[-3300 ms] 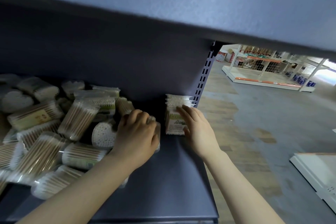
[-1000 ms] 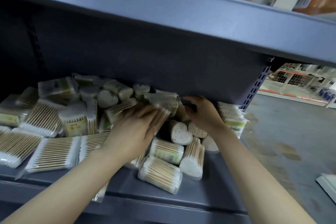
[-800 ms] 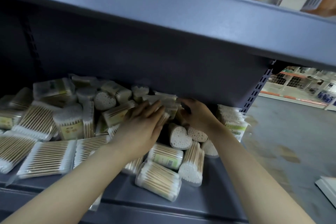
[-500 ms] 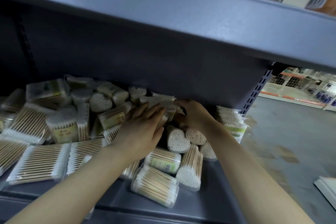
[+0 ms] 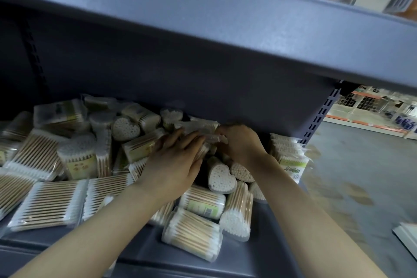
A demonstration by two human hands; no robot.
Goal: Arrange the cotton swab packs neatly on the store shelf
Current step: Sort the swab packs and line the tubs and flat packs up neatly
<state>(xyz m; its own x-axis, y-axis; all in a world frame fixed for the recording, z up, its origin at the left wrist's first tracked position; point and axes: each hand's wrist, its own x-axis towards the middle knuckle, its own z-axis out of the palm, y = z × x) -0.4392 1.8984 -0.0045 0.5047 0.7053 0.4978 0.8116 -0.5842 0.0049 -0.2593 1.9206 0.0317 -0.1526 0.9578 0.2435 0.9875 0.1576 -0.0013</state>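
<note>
Both hands are deep in the pile of swab packs (image 5: 74,160) on the shelf (image 5: 248,259), meeting at the back near the rear wall. Left hand (image 5: 174,165) lies flat w/ fingers straight, pressing down on a flat pack (image 5: 203,130) at the top of the heap; not gripping. Right hand (image 5: 240,142) has its fingers curled onto the same flat pack from the other side, looks like a pinch on its edge, tho blur hides the fingertips. Step in hand, as I read it: picking the next flat pack out of the jumble. A neat stack (image 5: 287,156) of flat packs stands upright at the shelf's right end, just beside the right wrist, prob. the target. Heart tubs (image 5: 222,178) and round tubs (image 5: 191,235) lie loose below the hands, so most sorting is left. Next move calls for lifting the pack clear w/o dragging neighbours, then carrying it right and setting it flush against the stack, label facing out.
</note>
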